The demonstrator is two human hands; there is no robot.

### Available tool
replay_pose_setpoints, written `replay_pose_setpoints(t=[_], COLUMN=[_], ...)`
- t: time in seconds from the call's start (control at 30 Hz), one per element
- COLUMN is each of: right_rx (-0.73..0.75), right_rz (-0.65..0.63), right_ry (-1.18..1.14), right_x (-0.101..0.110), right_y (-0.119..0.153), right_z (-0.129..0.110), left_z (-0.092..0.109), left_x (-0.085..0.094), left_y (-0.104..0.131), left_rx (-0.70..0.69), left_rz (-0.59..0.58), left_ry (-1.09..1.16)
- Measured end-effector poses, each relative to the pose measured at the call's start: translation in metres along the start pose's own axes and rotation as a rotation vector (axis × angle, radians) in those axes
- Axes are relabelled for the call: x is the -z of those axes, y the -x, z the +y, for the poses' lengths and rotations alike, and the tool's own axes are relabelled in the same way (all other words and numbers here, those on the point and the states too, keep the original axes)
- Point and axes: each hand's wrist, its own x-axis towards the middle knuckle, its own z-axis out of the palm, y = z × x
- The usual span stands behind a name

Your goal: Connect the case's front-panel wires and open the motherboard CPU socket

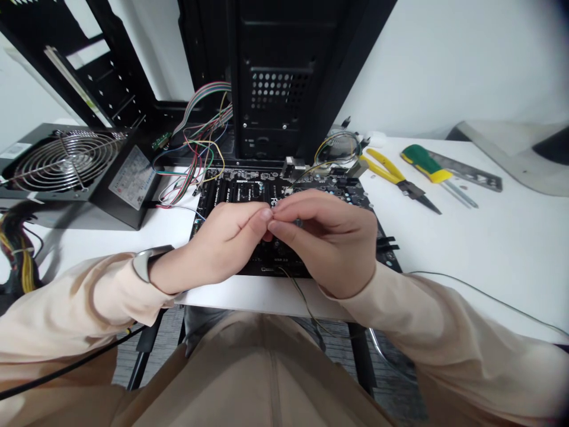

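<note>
A black motherboard (242, 193) lies on the white table, partly covered by my hands. Above its middle my left hand (226, 237) is closed, its thumb and fingertips meeting those of the other hand. My right hand (333, 237) is closed too, with thumb and index finger pinched together at the same spot. Whatever sits between the fingertips is too small or hidden to make out. Thin wires (297, 284) hang from the board's front edge, below my hands.
A black computer case (278, 35) stands behind the board. At the left sit a power supply (128, 184) and coloured wires (191, 172). To the right lie yellow-handled pliers (395, 178), a green-yellow screwdriver (424, 163) and a metal strip (471, 172). A thin cable (484, 296) crosses the table's right.
</note>
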Motion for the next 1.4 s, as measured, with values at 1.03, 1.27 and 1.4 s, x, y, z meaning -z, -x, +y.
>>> replay_pose_setpoints(t=[1.03,1.27,1.4], right_rx=[0.129,0.184,0.211], right_rz=[0.040,0.065,0.036], right_ry=[0.067,0.060,0.070], right_x=[-0.0041,-0.0045,-0.0042], right_y=[0.0019,0.0027,0.0026], right_z=[0.0013,0.0044,0.0058], left_z=[0.0025,-0.0017,-0.0036], left_x=[0.0002,-0.0028,-0.0037], left_y=[-0.0005,0.0010,0.0012], left_rx=[0.010,-0.013,-0.012], left_rz=[0.016,0.035,0.030], left_ry=[0.106,0.071,0.110])
